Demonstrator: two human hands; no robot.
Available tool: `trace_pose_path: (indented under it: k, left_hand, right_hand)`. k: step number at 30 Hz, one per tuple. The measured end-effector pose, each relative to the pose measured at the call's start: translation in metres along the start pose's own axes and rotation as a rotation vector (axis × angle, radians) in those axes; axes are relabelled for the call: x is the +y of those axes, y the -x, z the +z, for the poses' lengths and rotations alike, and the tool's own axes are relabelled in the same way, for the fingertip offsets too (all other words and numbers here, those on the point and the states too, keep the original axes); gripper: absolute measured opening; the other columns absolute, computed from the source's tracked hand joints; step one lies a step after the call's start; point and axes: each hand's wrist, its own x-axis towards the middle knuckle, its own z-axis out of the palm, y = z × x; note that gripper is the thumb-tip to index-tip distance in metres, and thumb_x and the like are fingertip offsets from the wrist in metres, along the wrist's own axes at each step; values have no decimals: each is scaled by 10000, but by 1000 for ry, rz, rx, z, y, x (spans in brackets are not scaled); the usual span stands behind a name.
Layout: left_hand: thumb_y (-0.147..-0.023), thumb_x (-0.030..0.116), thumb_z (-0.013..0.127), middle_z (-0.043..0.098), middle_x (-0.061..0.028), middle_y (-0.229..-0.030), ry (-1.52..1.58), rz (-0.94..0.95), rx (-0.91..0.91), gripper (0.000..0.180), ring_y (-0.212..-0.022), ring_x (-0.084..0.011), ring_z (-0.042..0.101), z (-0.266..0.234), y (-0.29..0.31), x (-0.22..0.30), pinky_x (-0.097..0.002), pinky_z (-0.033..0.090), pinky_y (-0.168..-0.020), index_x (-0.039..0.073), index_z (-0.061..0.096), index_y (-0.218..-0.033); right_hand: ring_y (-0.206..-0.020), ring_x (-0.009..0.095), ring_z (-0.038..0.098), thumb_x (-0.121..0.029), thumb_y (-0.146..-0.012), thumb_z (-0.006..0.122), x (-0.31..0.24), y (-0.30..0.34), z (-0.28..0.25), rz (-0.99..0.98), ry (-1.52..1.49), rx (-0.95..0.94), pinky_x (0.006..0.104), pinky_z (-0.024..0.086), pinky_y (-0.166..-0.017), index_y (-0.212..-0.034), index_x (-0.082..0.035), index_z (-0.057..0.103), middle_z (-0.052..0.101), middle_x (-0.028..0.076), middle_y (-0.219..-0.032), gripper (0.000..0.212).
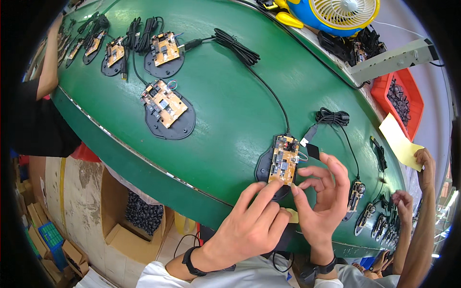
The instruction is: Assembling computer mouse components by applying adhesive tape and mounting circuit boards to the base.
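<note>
A computer mouse base (pixel 261 169) carrying a tan circuit board (pixel 284 161) lies near the table's front edge, its black cable running up and away. My left hand (pixel 252 221) is closed on its near end, fingertips pressing the board's lower edge. My right hand (pixel 322 192) is beside it with fingers curled but apart. Its thumb tip meets the board's near right corner, and another fingertip is close to the thin wires at the board's side. A small black flat piece (pixel 312 151) is at my right index fingertip; whether it sticks there, I cannot tell.
More mouse bases with boards (pixel 168 108) stand up the green table (pixel 221 96) to the left; others (pixel 355 199) are to the right. A fan (pixel 343 14) and red bin (pixel 398 103) are behind. Co-workers' arms (pixel 48 67) show at both sides; one hand holds yellow paper (pixel 401 141).
</note>
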Motion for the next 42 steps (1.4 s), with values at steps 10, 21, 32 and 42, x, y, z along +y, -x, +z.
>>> trace_pose_path:
  k: [10, 21, 32, 42]
  left_hand:
    - [-855, 106, 758, 640, -192, -919, -1, 17, -64, 174, -1161, -387, 652, 6, -4, -8, -545, 593, -974, -36, 659, -875]
    - [-829, 50, 760, 612, -158, -838, 48, 25, -21, 157, -1129, -387, 663, 11, -5, -7, -502, 629, -930, -47, 681, -923]
    - [-856, 56, 768, 624, -107, -766, -6, 166, 19, 145, -1054, -311, 650, 5, 4, -5, -492, 636, -905, -53, 719, -940]
    - [-862, 76, 771, 635, -104, -768, -18, 174, 17, 154, -1074, -300, 647, 4, 5, -6, -480, 625, -914, -48, 722, -939]
  right_hand:
    - [-1195, 287, 681, 163, -754, 804, 10, 22, 5, -65, 230, 128, 338, 635, -881, -1474, 4, 447, 468, 262, -1466, 819]
    - [-1112, 320, 721, 168, -766, 785, 6, 11, 1, -42, 92, 127, 349, 692, -834, -1441, 21, 477, 460, 291, -1452, 756]
    - [-706, 41, 549, 112, -853, 771, -10, -41, -23, 188, -114, -188, 216, 407, -597, -1260, -13, 642, 728, 42, -899, 444]
    - [-764, 39, 588, 103, -864, 755, -24, -53, -24, 281, 32, -322, 186, 394, -617, -1257, 3, 606, 708, 36, -903, 432]
